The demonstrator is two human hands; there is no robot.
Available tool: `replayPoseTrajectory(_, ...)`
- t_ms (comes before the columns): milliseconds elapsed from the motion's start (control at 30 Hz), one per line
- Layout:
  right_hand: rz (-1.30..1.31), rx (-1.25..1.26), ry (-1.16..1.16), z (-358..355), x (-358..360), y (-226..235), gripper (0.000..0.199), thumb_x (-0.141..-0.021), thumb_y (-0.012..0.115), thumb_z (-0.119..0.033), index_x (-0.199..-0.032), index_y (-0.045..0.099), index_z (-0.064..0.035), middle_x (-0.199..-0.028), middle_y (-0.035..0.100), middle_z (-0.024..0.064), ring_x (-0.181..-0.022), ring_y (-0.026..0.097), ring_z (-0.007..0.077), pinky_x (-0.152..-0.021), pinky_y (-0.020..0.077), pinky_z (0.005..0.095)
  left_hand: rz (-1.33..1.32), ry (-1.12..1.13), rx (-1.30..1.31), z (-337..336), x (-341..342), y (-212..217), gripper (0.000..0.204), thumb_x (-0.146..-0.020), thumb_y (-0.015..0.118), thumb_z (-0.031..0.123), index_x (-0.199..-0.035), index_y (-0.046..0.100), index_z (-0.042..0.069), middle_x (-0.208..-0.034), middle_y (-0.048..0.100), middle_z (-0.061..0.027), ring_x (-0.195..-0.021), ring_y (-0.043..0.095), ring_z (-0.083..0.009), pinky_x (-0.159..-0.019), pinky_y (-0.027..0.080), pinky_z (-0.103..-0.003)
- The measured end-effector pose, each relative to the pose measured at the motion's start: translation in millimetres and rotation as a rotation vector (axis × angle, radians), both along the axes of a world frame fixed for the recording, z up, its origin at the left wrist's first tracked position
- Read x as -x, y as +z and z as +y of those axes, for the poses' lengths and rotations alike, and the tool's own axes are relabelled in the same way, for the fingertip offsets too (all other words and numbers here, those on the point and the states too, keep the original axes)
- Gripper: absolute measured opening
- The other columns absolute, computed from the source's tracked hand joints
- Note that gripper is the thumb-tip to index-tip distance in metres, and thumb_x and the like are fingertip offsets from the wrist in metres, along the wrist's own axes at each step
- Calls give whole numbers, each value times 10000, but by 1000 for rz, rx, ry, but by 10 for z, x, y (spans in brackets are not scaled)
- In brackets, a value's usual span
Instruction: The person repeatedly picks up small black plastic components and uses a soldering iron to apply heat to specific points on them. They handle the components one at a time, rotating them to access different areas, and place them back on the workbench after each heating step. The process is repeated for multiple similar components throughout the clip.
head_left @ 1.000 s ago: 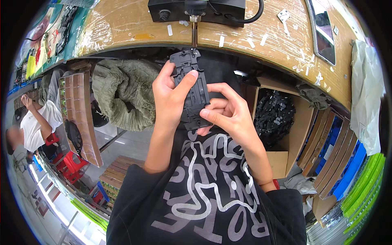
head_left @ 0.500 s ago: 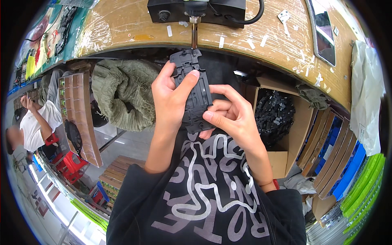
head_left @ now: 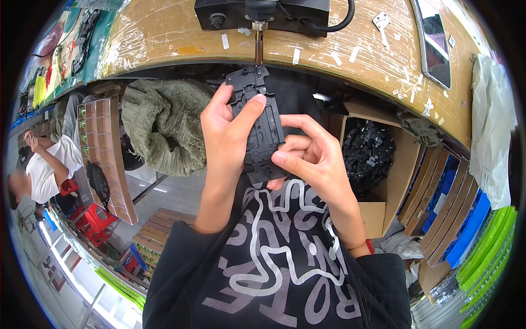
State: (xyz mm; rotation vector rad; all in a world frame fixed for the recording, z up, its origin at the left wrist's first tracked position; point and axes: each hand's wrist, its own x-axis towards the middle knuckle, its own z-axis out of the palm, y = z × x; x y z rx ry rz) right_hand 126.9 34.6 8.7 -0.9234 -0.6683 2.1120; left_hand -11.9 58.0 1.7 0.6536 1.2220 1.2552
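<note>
Between my two hands is a long black moulded plastic part with ribs, slots and screw bosses. My left hand grips its left side near the far end, thumb across the top face. On the right edge, nearer to me, my right hand holds the part with thumb and fingers. The part's far end meets the tip of a thin metal screwdriver bit, which points toward me from a black machine on the bench. Fingers under the part are hidden.
A wooden bench with scraps of tape runs across the far side, a phone lying at its right. Right of my hands stands a cardboard box of small black parts. A green woven sack is at left; another person sits beyond.
The black part has shifted very slightly left in my hands, its far end still at the bit. At far left, the other person's hands have moved.
</note>
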Motion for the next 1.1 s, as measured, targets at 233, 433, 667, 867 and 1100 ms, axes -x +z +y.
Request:
replayPoseTrajectory(233, -18, -7, -6, 20, 9, -16, 369, -785, 563, -8, -1098, 376, 51, -715, 572, 106, -587, 600, 174, -498, 496, 241, 1, 1, 9, 20, 2, -8, 133, -772, 542, -4, -900, 507, -17, -765, 569, -50, -614, 537, -64, -518, 440, -189)
replayPoseTrajectory(433, -17, -11, -13, 7, 23, -59, 375, -786, 562, -9, -1102, 369, 51, -715, 571, 108, -583, 601, 179, -496, 491, 239, -2, -8, -20, 23, 23, -55, 142, -772, 553, 1, -903, 501, -17, -771, 569, -48, -616, 536, -63, -527, 443, -187)
replayPoseTrajectory(667, -44, -8, 14, -47, 9, -108, 385, -787, 563, -12, -1109, 359, 48, -705, 565, 103, -582, 601, 180, -508, 490, 239, 32, -22, -49, -47, 27, -142, 152, -776, 551, 3, -917, 498, -20, -788, 566, -41, -630, 529, -50, -533, 442, -182)
replayPoseTrajectory(867, -34, -26, 0, -86, -3, -93, 386, -787, 561, -4, -1113, 361, 47, -688, 559, 95, -578, 599, 176, -503, 486, 238, 33, -33, -47, -74, 17, -93, 159, -776, 548, 1, -925, 497, -22, -798, 569, -47, -631, 532, -51, -535, 443, -181)
replayPoseTrajectory(1100, -76, -54, -6, -80, -15, -130, 387, -779, 568, 1, -1113, 376, 46, -674, 552, 89, -570, 596, 170, -493, 481, 232, 27, -42, -112, -72, 3, -165, 187, -787, 555, 28, -960, 492, -6, -813, 575, -57, -652, 549, -63, -552, 454, -189)
